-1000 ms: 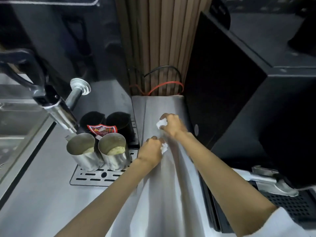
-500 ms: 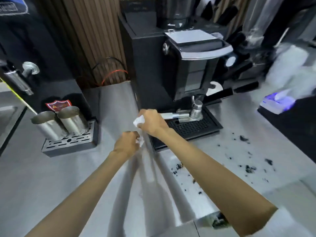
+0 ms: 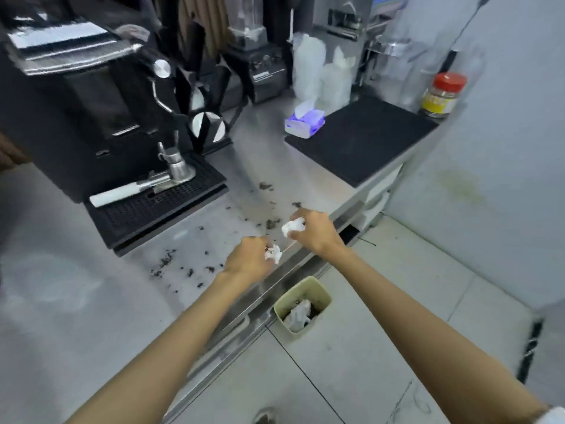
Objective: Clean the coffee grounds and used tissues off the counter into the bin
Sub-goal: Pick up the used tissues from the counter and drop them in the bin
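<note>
Dark coffee grounds [image 3: 269, 223] lie scattered over the steel counter [image 3: 76, 289] in front of the coffee machine. My left hand [image 3: 247, 260] is shut on a crumpled white tissue [image 3: 273, 254] above the counter's front edge. My right hand [image 3: 315, 229] is shut on a second crumpled white tissue [image 3: 292, 227], a little further right and back. A small beige bin [image 3: 325, 296] stands on the floor below the counter edge, with used tissue and dark grounds inside.
A black coffee machine [image 3: 91, 117] with a drip tray [image 3: 156, 206] and a white-handled portafilter [image 3: 122, 192] stands at the left. A purple tissue box [image 3: 304, 123], a black mat [image 3: 360, 139] and a red-lidded jar [image 3: 441, 94] sit at the back right.
The view has swung right from the milk jugs to the grounds and the bin. Both hands, each still holding a tissue, have come from the back of the counter to its front edge.
</note>
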